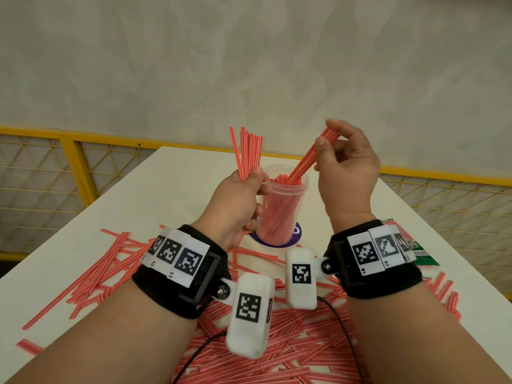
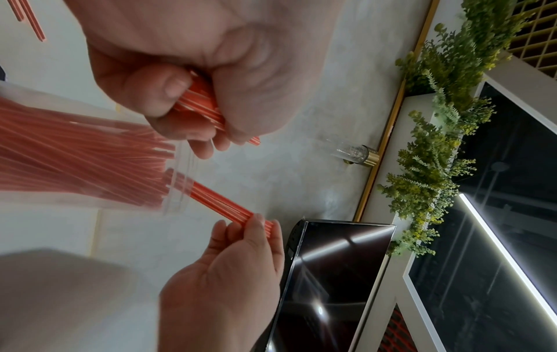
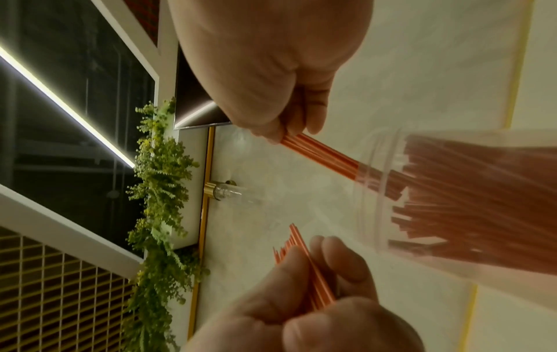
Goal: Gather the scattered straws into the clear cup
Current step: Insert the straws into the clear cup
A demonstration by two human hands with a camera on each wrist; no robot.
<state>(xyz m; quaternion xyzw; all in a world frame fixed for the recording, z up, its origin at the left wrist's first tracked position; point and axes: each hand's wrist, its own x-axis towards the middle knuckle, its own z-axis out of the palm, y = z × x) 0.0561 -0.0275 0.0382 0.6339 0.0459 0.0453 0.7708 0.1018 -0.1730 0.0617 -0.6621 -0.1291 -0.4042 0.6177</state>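
Straws [image 1: 277, 353] lie thick across our near table [image 1: 171, 195]. Farther on, our left hand [image 1: 235, 206] grips an upright bunch [image 1: 249, 151] just left of the clear cup [image 1: 279, 214]. Our right hand [image 1: 346, 173] pinches a slanted bundle [image 1: 310, 156] by its top; the long axis runs down-left, lower ends already inside the rim.

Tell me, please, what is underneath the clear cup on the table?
A dark purple round mat lies under the clear cup; only its edge shows. Its middle is covered by the cup's straws.
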